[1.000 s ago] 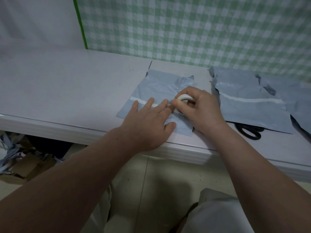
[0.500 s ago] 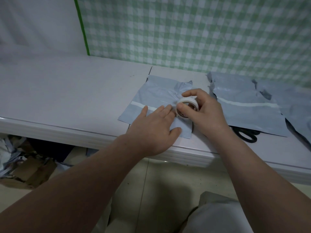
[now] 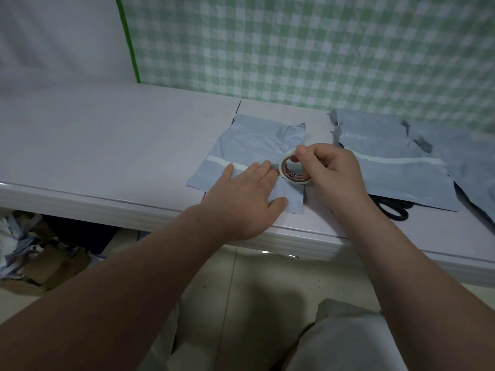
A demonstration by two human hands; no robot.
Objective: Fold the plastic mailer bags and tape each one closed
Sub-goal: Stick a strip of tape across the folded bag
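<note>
Nearest the camera, grey-clad knees (image 3: 345,341) sat over a pale tiled floor (image 3: 235,285), and low on the left a heap of cardboard and scraps (image 3: 32,253) lay under the counter (image 3: 107,145). Scissors (image 3: 396,210) lay on the counter near its front edge, on the right, their black handles half hidden beneath a pile of spare bags (image 3: 401,167). To the left of that pile, close to the front edge, lay the grey mailer bag (image 3: 249,140), with a white strip across it.

The left hand (image 3: 246,196) lay flat on the bag's near part, fingers spread and grasping nothing, covering the strip's right end. The right hand (image 3: 329,170) had its grip closed on a tape roll (image 3: 292,170), thumb through the core and fingers curled over the rim. The roll stood on edge, tilted, over the bag's right side, just beside the left fingertips; whether it touched the bag could not be told.

Behind stood a green checked cloth (image 3: 321,49) and a plain white wall (image 3: 59,36).
</note>
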